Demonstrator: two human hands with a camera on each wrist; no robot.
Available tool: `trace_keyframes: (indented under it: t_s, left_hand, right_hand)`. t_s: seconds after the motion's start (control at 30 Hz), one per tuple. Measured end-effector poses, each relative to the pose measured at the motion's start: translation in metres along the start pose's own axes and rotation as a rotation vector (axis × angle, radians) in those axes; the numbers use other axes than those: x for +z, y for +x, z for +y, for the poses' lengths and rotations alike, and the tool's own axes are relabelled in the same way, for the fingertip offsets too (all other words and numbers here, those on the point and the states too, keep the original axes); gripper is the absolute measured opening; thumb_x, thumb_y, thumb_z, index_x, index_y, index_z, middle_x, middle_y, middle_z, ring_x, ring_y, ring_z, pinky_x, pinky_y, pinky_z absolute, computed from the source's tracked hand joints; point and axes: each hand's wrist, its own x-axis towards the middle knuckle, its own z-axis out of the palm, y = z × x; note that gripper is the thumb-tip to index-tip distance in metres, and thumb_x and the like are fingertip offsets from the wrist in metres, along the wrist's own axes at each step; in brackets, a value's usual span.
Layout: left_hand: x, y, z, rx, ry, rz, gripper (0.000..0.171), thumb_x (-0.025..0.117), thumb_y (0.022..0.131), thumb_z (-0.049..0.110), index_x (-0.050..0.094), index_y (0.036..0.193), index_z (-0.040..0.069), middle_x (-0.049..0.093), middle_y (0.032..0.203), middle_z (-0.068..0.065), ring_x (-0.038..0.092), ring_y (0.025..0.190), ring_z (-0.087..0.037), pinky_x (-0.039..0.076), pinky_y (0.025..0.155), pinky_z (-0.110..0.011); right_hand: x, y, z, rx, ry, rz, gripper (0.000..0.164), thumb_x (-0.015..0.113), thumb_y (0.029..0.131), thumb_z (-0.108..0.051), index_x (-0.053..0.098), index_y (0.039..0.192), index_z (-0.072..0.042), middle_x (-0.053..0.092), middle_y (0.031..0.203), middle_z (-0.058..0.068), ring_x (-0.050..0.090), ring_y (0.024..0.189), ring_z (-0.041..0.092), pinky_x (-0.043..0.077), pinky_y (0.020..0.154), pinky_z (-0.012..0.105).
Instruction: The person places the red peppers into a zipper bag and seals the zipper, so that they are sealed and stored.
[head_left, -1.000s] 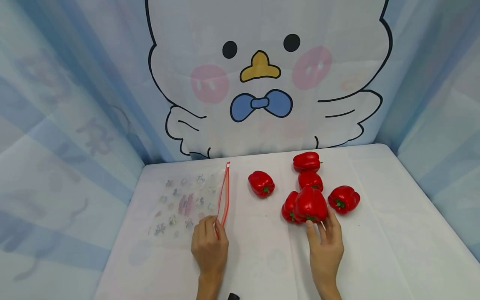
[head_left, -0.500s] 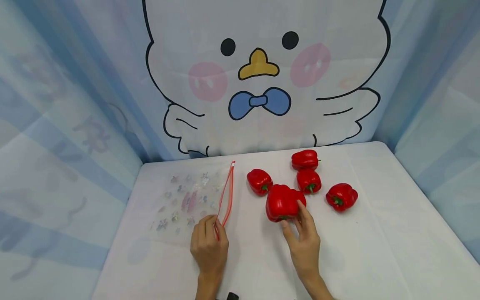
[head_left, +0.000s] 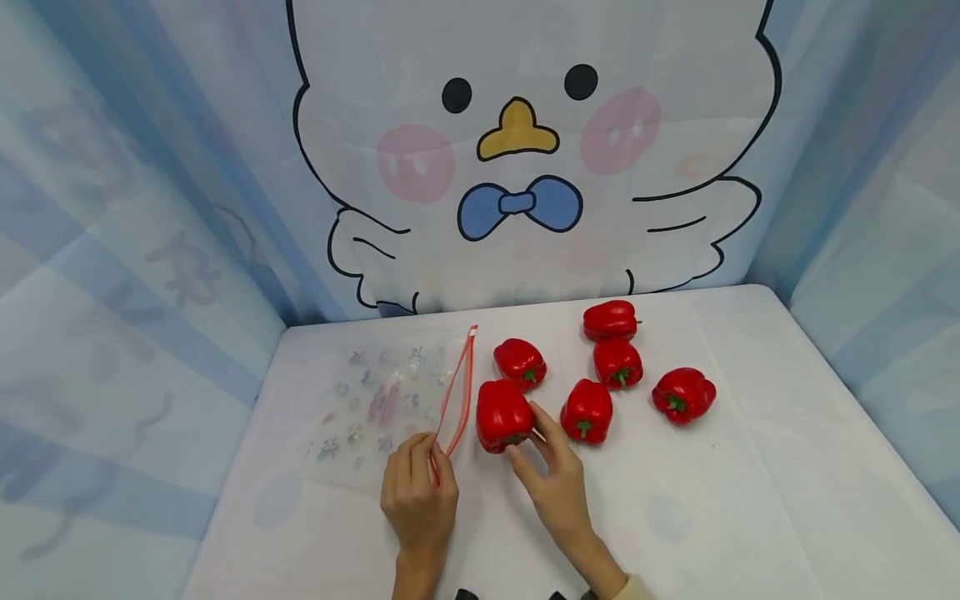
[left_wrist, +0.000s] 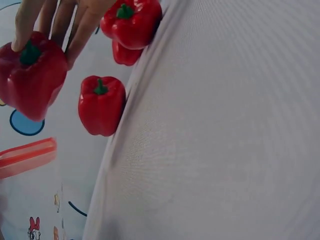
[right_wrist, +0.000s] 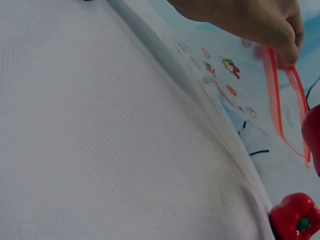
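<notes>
My left hand [head_left: 420,492] pinches the red zip edge of a clear printed zip bag [head_left: 375,404] at its near end. The bag's mouth faces right and gapes, its two red strips [right_wrist: 274,95] parted in the right wrist view. With thumb and fingers, my right hand [head_left: 553,483] grips a red bell pepper [head_left: 501,415] by its stem end. That pepper is just right of the bag's mouth; in the left wrist view the held pepper [left_wrist: 37,82] hangs beyond the red strip. Another red pepper [head_left: 520,363] lies right behind it.
A red pepper [head_left: 587,410] lies right of my right hand. Behind it are two more, a front pepper [head_left: 618,364] and a rear pepper [head_left: 610,320], with one pepper [head_left: 683,396] farther right. A printed curtain [head_left: 525,267] backs the white table [head_left: 787,467].
My right hand has carried the pepper leftward from the group to beside the bag's mouth. The bag's far zip end has shifted slightly right; my left hand keeps its hold.
</notes>
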Motion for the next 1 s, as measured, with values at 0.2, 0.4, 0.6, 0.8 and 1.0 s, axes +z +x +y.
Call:
trace_keyframes:
  t_s: [0.2,0.4,0.6,0.8,1.0]
  left_hand:
    - [-0.001,0.000,0.000,-0.010,-0.010,-0.008,0.012,0.073,0.082,-0.001,0.076,0.093,-0.001,0.075,0.094,-0.011,0.067,0.074,-0.029,0.055,0.067,-0.039]
    - [-0.004,-0.001,0.001,-0.034,-0.020,-0.017,0.012,0.073,0.082,-0.002,0.077,0.093,-0.001,0.076,0.094,-0.012,0.068,0.074,-0.029,0.057,0.067,-0.039]
    - [-0.004,-0.001,0.001,-0.032,-0.011,-0.026,0.011,0.074,0.082,-0.001,0.077,0.092,-0.001,0.076,0.094,-0.011,0.068,0.074,-0.028,0.057,0.068,-0.038]
    - [-0.004,-0.003,0.002,-0.033,-0.015,-0.040,0.012,0.074,0.081,0.000,0.077,0.093,0.000,0.076,0.095,-0.010,0.068,0.075,-0.027,0.057,0.069,-0.037]
    - [-0.002,-0.004,0.002,-0.011,-0.035,-0.013,0.014,0.074,0.080,-0.001,0.077,0.093,0.000,0.075,0.094,-0.009,0.067,0.074,-0.027,0.055,0.066,-0.037]
  right_hand:
    - [0.011,0.005,0.011,-0.027,-0.013,-0.070,0.068,0.078,0.092,-0.010,0.049,0.153,-0.006,0.058,0.152,0.009,0.057,0.139,0.021,0.048,0.109,0.021]
    - [0.017,0.008,0.015,-0.046,-0.101,-0.147,0.069,0.080,0.092,-0.016,0.049,0.153,-0.007,0.058,0.152,0.009,0.059,0.137,0.027,0.053,0.106,0.037]
    - [0.021,0.015,0.016,-0.033,-0.137,-0.202,0.069,0.080,0.092,-0.016,0.050,0.153,-0.007,0.059,0.152,0.008,0.061,0.136,0.027,0.054,0.106,0.041]
    - [0.029,0.026,0.019,-0.046,-0.199,-0.242,0.069,0.080,0.092,-0.015,0.049,0.153,-0.004,0.059,0.152,0.009,0.062,0.135,0.027,0.055,0.105,0.042]
    - [0.037,0.039,0.021,-0.026,-0.208,-0.265,0.069,0.080,0.092,-0.016,0.049,0.153,-0.006,0.058,0.153,0.010,0.063,0.133,0.029,0.055,0.105,0.044]
